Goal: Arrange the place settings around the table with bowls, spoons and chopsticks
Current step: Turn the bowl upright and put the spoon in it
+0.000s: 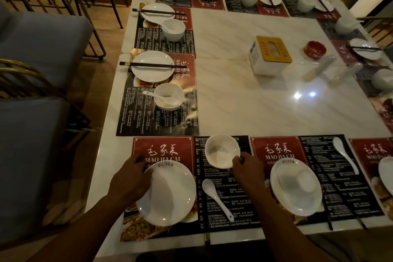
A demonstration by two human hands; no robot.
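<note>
Worktop (244, 102) is glossy white marble-look stuff with a couple of light glares on it, ringed with red-and-black placemats (163, 149). Room's dim and warm: wood floor (102, 34), grey-cushioned chairs (42, 38) with gold frames off to the left. Out in the middle sit a tissue box (270, 55) and a red ashtray (314, 48). At the near edge, left hand (129, 176) has its fingers curled over the far-left rim of a plate (170, 193), and right hand (247, 168) pinches the near rim of a bowl (221, 153) just beyond. A spoon (215, 198) lies between the hands.
</note>
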